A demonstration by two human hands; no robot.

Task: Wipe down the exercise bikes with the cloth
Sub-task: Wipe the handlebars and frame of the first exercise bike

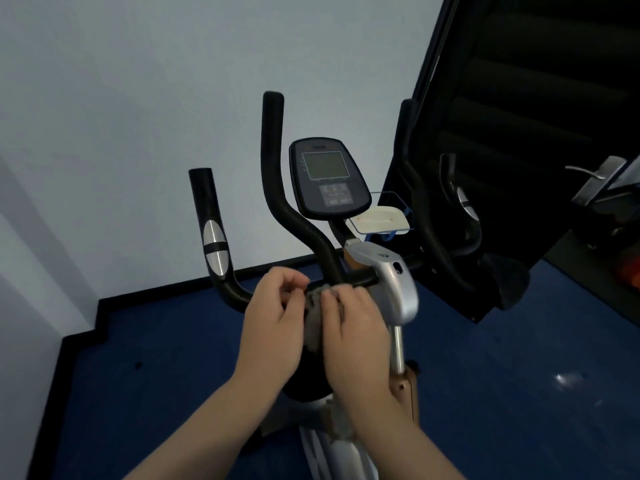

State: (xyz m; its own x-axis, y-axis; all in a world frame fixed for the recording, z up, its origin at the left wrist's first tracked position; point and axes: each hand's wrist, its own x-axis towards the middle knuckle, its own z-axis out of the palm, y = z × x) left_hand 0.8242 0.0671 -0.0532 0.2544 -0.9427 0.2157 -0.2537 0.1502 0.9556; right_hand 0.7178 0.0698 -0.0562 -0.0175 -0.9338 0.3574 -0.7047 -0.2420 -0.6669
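our left hand (273, 317): fingers curled, pinching the cloth (313, 318)
our right hand (353, 327): fingers curled over cloth at handlebar (349, 280)

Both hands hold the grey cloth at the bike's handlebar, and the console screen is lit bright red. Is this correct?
Not quite. In the head view the console screen is dim grey-green, not red. The left hand and right hand do hold the grey cloth at the handlebar.

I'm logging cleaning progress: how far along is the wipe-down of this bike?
Nothing visibly marks any part as finished. In hand: the left hand and right hand both hold the grey cloth at the handlebar crossbar. Apparently left: the upright grips, the console and the silver post cover.
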